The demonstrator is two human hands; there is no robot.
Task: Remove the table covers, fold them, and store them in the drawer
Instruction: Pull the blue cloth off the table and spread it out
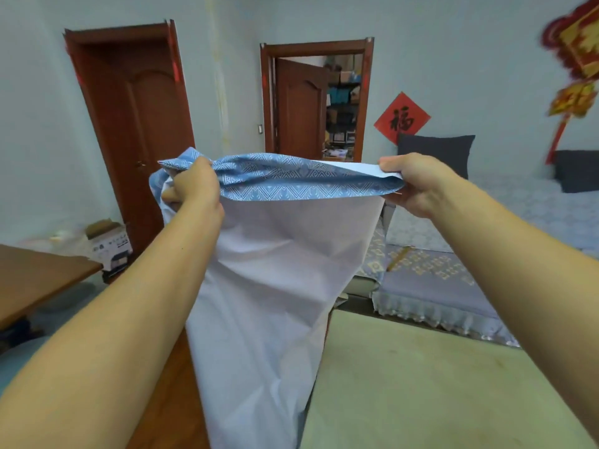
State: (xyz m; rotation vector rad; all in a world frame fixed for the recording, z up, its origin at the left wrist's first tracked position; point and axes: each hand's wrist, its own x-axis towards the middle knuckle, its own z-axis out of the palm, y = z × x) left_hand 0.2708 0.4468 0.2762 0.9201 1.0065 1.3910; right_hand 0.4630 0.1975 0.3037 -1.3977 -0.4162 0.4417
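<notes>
At frame centre, the left hand and right hand, apart, each grip the top edge of a blue-patterned, white-backed fabric table cover, which hangs freely between them.

The table cover is held up in the air by its top edge. The top is blue with a white zigzag pattern and is bunched and stretched flat across. Below that, the plain pale back hangs down in soft folds. Its bottom end goes out of view, maybe reaching the floor.
</notes>
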